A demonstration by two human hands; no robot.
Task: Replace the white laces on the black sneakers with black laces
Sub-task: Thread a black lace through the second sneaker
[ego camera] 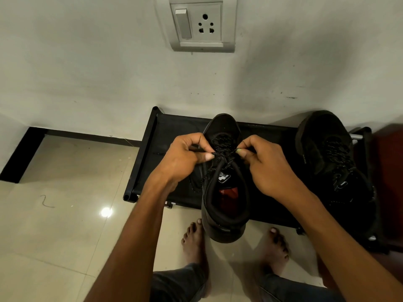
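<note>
Left hand (185,158) and right hand (261,164) each pinch the black lace (224,152) over the near sneaker (224,192); pulling both ends evenly should seat the knot snugly.

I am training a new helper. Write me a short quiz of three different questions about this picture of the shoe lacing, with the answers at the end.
1. True or false: both hands pinch the black lace of the sneaker in the middle.
2. Multiple choice: where is the second sneaker? A) on the floor tiles B) on the black rack, to the right C) in the person's lap
3. Fill in: on the wall above the rack there is a switch and a ____.

Key
1. True: the left hand and the right hand each have a grip on the lace above the tongue.
2. B
3. socket
</note>
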